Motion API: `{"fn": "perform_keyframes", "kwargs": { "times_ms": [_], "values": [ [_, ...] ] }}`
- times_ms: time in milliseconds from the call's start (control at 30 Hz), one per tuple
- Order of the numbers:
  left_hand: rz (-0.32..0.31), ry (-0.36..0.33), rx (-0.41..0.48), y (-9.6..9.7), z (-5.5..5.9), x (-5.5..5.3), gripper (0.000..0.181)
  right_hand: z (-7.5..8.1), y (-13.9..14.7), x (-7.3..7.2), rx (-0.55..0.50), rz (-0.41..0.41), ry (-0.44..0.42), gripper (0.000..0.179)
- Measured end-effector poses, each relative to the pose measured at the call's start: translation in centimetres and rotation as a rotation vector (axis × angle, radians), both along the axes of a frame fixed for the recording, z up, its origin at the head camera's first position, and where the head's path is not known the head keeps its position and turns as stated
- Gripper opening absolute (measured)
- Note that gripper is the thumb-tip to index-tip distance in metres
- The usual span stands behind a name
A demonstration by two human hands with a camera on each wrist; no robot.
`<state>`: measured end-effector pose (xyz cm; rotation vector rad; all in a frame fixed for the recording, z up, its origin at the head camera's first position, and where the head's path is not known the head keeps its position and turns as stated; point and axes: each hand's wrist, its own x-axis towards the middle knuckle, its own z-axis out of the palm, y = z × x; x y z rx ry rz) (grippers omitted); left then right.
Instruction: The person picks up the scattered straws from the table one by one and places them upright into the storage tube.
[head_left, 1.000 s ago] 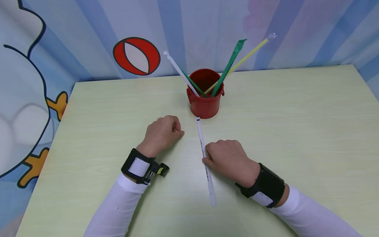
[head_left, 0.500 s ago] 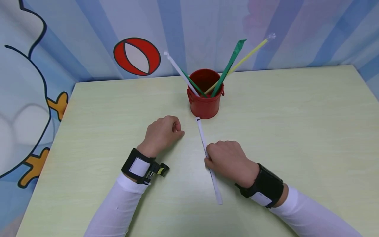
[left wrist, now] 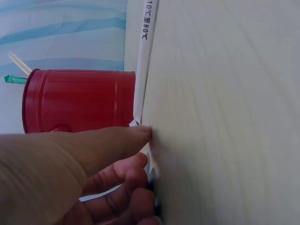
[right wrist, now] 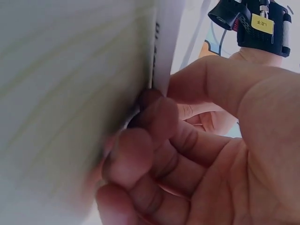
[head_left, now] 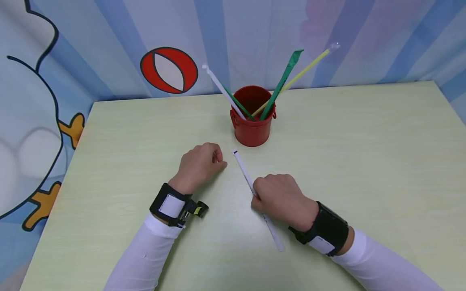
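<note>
A straw in a white paper wrapper [head_left: 243, 169] with dark print along it slants over the table in the head view. My right hand [head_left: 280, 198] pinches it near its middle between thumb and curled fingers, knuckles up. In the right wrist view the wrapped straw [right wrist: 166, 47] runs into the pinch, close along the tabletop. My left hand [head_left: 199, 166] rests on the table to the left, fingers loosely curled, holding nothing. Its thumb [left wrist: 117, 140] lies just short of the straw's far end in the left wrist view.
Behind the hands stands a small red bucket [head_left: 252, 131]. It holds a white wrapped straw [head_left: 220, 87], a green wrapped straw [head_left: 282, 85], a yellow straw [head_left: 306, 69] and a thinner green one [head_left: 238, 103]. A patterned curtain [head_left: 247, 36] hangs along the table's back edge.
The straw has turned in my right hand: its far end has swung left, away from the bucket's base, and its near end right. The left hand has not moved.
</note>
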<state>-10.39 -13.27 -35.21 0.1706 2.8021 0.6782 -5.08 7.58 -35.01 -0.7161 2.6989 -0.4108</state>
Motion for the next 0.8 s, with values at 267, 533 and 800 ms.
{"fn": "perform_keyframes", "kwargs": {
  "times_ms": [267,533,800],
  "values": [
    [0.003,-0.001,0.005,0.1,-0.2,0.0,0.017,0.3,0.1,0.0,-0.026,-0.020,-0.020,0.024],
    [0.001,-0.002,0.005,0.2,-0.2,0.1,0.016,0.9,0.1,0.2,-0.042,-0.027,0.027,0.028],
    [0.000,0.000,0.003,0.0,-0.1,0.0,0.016,1.7,0.0,0.5,-0.072,-0.009,0.133,0.029]
  ]
}}
